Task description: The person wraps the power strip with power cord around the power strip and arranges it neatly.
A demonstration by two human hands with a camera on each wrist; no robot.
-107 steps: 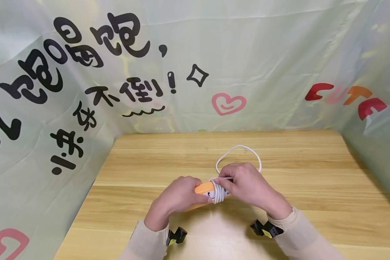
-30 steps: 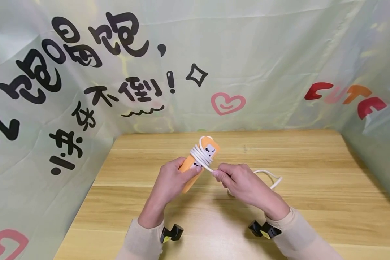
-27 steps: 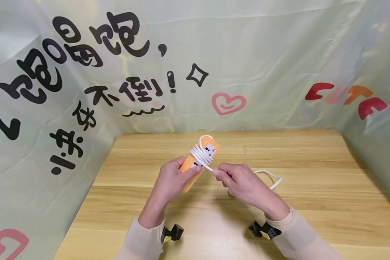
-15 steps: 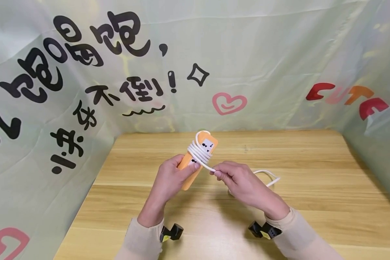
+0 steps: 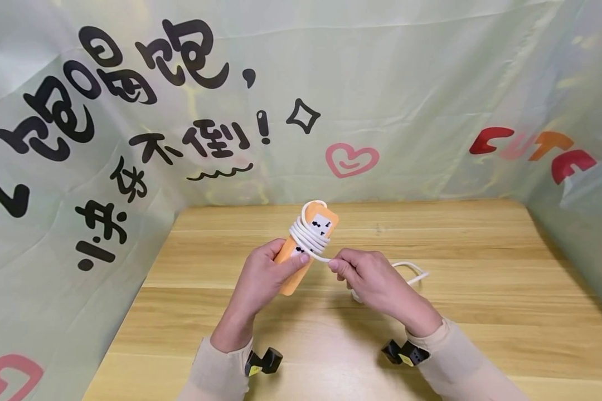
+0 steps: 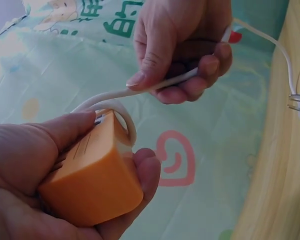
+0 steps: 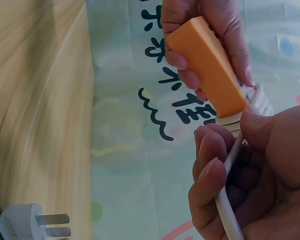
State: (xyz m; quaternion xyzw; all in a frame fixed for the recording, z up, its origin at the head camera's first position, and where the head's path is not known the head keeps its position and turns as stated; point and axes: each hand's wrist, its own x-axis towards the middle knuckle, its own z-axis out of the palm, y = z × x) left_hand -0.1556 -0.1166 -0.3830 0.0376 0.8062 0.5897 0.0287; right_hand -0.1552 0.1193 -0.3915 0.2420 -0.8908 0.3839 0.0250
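Observation:
An orange power strip [image 5: 293,274] with a white socket face is tilted above the table, its far end up. My left hand [image 5: 265,278] grips its lower part, thumb on the socket face. Several turns of white cord [image 5: 308,238] wrap its middle, and one loop stands over the far end. My right hand [image 5: 376,281] pinches the cord to the right of the strip, and the stretch between is short and nearly taut. In the right wrist view the cord [image 7: 229,215] runs on through my curled fingers. The cord's plug [image 7: 25,222] shows its metal prongs near the wooden table.
The wooden table [image 5: 200,334] spreads under both hands. A loose bend of cord [image 5: 415,272] lies right of my right hand. Printed fabric [image 5: 406,100] with lettering and hearts walls the back and sides. Small black cameras [image 5: 405,352] sit at the wrists.
Since the earliest frame the strip has swung from lying nearly level to pointing up and away, and my right hand has drawn apart from it. Over the last second only slight shifts show.

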